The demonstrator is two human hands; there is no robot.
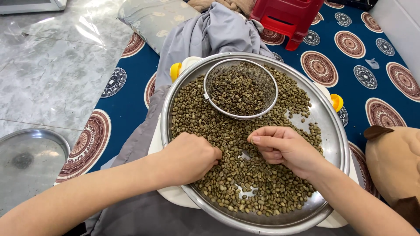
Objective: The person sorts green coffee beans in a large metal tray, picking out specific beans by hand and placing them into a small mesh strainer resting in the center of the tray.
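Steel tray (334,144) holds most beans (245,183) loose around your curled left hand (188,158) and pinching right hand (282,146), fewer lying in the sieve (240,89) at its far side.

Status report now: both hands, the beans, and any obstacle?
Left hand and right hand both down in green coffee beans, fingers curled. Beans spread on round metal tray. Wire sieve with beans sits at far side, apart from hands.
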